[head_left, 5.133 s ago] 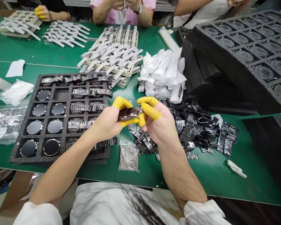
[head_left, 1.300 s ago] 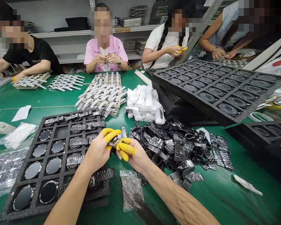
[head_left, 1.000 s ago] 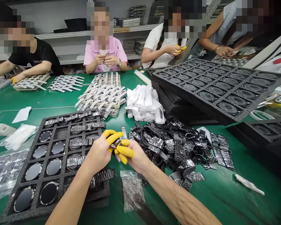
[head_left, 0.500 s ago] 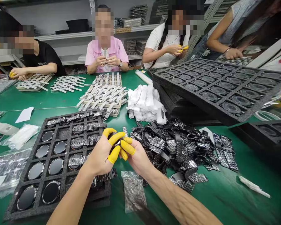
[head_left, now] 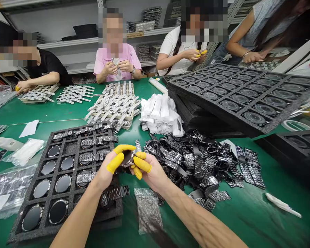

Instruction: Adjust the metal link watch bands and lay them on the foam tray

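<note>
Both hands wear yellow finger cots and meet over the green table. My left hand (head_left: 110, 166) is closed on the left edge of a round, dark-faced watch case (head_left: 127, 157). From the other side, my right hand (head_left: 150, 168) pinches the same watch case; its fingertips partly hide the rim. Left of and below the hands lies a black foam tray (head_left: 47, 186) with bare watch cases in its left columns. Watches with black link bands (head_left: 94, 141) fill part of its right side. To the right spreads a pile of loose black link bands (head_left: 193, 162).
A clear bag of small metal pieces (head_left: 147, 210) lies below my hands. White wrapped packets (head_left: 161, 115) and watches with pale straps (head_left: 113, 108) stand beyond. Stacked foam trays (head_left: 248, 89) rise at the right. Several people sit working across the table.
My left fingers have shifted on the watch case, and its dark face now shows more. The person in pink has lowered a small strip. The view has moved slightly.
</note>
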### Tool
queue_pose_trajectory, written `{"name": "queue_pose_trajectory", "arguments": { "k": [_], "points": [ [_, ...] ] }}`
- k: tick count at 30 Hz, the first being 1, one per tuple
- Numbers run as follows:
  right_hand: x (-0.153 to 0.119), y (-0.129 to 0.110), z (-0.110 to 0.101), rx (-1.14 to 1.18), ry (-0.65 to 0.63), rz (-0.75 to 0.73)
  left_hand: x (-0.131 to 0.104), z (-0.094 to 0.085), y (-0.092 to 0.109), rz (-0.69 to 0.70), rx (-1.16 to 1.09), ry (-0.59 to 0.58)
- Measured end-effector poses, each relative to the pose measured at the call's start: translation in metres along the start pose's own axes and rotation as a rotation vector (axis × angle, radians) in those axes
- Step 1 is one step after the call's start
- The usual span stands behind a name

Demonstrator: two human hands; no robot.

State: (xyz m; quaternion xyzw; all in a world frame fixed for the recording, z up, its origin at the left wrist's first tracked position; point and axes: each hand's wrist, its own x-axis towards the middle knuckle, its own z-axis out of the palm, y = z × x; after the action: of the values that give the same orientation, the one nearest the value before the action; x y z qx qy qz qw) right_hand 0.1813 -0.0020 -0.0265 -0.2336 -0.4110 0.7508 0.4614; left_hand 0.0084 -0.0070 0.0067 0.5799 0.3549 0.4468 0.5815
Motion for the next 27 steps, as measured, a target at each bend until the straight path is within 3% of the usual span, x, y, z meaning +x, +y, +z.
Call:
{"name": "queue_pose_trajectory", "arguments": {
  "k": [2, 4, 8, 11, 16, 18, 20, 23, 25, 27],
  "points": [
    [0.003, -0.004, -0.008, -0.117, -0.089, -0.007, 0.002, -0.003, 0.001, -0.07, -0.156, 0.071],
    [0.007, -0.009, -0.016, -0.299, -0.116, -0.042, 0.004, -0.006, 0.0, -0.032, -0.159, 0.202],
    [0.011, -0.016, -0.028, -0.57, 0.032, -0.062, 0.008, -0.01, -0.008, 0.173, 0.09, 0.381],
    [0.007, -0.02, -0.029, -0.614, 0.052, 0.011, 0.01, -0.012, -0.013, 0.187, 0.272, 0.327],
    [-0.005, -0.031, -0.023, -0.957, 0.103, -0.162, 0.012, -0.01, 0.003, -0.136, 0.531, 0.0],
    [-0.008, -0.04, -0.02, -1.077, 0.016, -0.205, 0.009, -0.006, 0.019, -0.222, 0.733, -0.128],
    [-0.009, -0.049, -0.02, -1.072, -0.125, -0.195, 0.004, -0.003, 0.037, -0.22, 0.922, -0.196],
    [-0.007, -0.06, -0.034, -1.014, -0.212, -0.201, -0.005, -0.013, 0.067, -0.175, 1.139, -0.135],
    [-0.001, -0.062, -0.053, -1.161, -0.055, -0.265, -0.007, -0.035, 0.083, -0.164, 1.244, -0.03],
    [0.008, -0.057, -0.077, -1.447, 0.145, -0.309, -0.005, -0.068, 0.094, -0.154, 1.329, 0.114]
  ]
}}
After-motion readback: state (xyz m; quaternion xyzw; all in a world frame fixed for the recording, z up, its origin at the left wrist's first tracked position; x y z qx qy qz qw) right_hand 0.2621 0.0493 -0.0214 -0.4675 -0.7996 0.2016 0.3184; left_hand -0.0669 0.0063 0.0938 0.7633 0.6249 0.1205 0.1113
